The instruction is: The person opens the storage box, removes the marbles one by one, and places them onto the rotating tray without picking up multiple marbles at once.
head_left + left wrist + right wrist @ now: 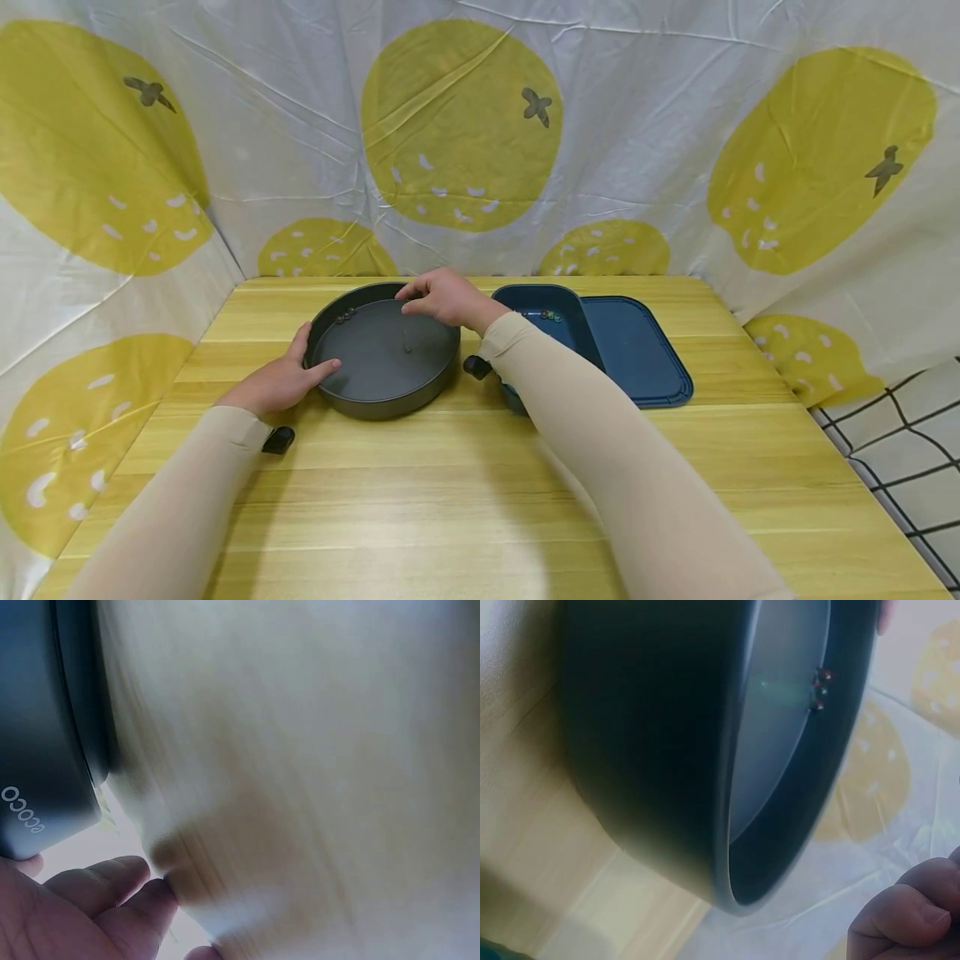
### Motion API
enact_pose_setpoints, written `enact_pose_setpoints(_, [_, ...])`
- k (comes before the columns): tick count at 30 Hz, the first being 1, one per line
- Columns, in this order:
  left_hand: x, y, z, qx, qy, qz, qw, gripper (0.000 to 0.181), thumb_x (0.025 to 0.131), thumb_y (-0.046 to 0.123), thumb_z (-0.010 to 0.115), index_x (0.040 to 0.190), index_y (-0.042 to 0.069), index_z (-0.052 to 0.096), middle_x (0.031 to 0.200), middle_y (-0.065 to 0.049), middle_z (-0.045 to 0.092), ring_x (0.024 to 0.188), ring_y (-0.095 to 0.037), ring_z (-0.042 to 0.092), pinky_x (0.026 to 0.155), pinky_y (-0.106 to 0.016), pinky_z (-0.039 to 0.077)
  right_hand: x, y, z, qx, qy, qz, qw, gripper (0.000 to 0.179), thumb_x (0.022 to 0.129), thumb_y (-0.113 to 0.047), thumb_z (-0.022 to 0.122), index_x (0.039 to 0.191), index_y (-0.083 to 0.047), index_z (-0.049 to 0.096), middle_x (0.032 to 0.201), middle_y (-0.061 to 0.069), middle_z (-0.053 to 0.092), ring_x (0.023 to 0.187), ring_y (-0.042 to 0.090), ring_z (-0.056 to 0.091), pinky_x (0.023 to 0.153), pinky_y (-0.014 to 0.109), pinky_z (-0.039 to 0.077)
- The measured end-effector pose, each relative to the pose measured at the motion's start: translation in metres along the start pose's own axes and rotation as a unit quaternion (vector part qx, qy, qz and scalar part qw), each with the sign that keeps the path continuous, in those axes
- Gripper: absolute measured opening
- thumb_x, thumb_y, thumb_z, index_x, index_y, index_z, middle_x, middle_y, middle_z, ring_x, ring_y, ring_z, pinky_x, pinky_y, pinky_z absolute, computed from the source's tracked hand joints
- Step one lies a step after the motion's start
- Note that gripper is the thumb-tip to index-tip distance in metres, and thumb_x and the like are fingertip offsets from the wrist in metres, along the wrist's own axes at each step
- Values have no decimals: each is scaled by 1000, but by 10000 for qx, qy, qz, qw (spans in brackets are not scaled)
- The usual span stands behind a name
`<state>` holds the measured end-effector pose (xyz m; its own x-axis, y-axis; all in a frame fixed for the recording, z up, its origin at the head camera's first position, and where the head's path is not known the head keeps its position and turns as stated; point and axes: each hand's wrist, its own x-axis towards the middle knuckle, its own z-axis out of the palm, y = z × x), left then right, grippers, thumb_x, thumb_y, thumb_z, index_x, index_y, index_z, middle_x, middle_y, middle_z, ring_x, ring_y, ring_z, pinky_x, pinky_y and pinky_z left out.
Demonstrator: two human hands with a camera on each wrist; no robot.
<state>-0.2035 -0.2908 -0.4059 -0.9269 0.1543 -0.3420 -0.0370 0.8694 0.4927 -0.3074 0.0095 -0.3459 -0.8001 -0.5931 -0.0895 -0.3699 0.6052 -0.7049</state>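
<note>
A round dark grey basin (382,350) stands on the table, the lettering "ecoco" on its side in the left wrist view. My left hand (281,379) holds its left rim, thumb over the inside and fingers outside. Several small marbles (345,316) lie against the basin's far left inner wall; the same marbles (820,690) show in the right wrist view. Above the basin's far right part hovers my right hand (450,298), fingers bent and a gap between thumb and forefinger. Below it a small blurred streak (407,340) shows over the basin floor.
Right of the basin stands a dark blue tub (577,321) with several marbles (551,316) inside, partly hidden by my right forearm. A flat blue lid (637,350) lies beside it. White cloth with yellow fruit prints (461,125) surrounds the wooden table (420,508).
</note>
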Motion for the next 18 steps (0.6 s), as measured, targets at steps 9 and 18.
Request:
enact_pose_setpoints(9, [0,0,1,-39,21,71,10000,110,105,69,43,164,8,-26,168,-41,12,142,-60,44,112,-69,40,-8,29,-21,461,211,296,9983,38,106,-30,66,142,-18,69,151,7,59,72,19,45,80,38,46])
enact_pose_setpoints(18, [0,-1,1,-63,20,29,10000,110,104,71,42,164,9,-26,167,-41,12,143,-61,42,112,-70,40,-29,79,-53,508,656,888,9926,38,108,-32,63,144,-21,67,163,7,48,116,31,65,85,45,50])
